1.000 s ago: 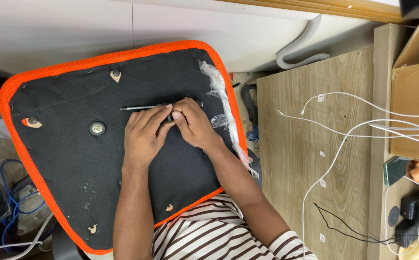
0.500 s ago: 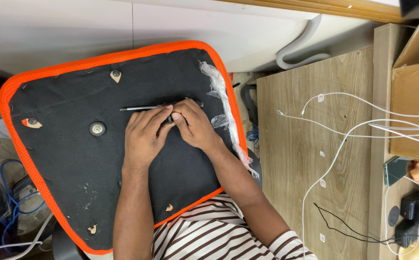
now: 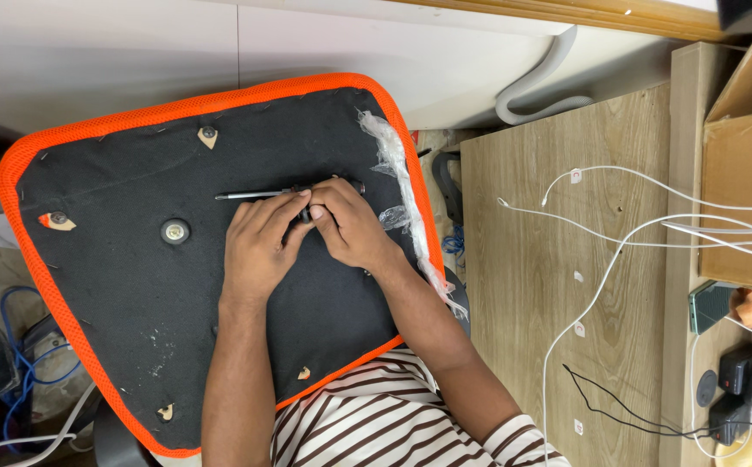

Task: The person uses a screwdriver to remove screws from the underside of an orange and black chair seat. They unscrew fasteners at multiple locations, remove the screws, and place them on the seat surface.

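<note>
two hands: both meet at the middle of the upturned seat pad, black underside up, orange mesh rim around it, resting over the person's lap.
left hand: lies flat on the black fabric, fingers together and curled over the screwdriver at its handle end.
right hand: fingers pinched around the same handle, just beside the left fingertips.
screwdriver: lies nearly level along the pad, thin shaft pointing away to the person's left, tip bare on the fabric.
doing it well: judging by this, the tip wants seating square in a fitting before any turn, with one hand pressing the pad so it cannot rock.
round fitting: near the left hand, apart from the tip.
plastic wrap: crumpled along the right rim.
wooden surface: further right, white cables trailing across.
hard to make out: the handle is mostly covered by fingers; what lies beneath the palms is hidden; the pad's near corner is cut off.
</note>
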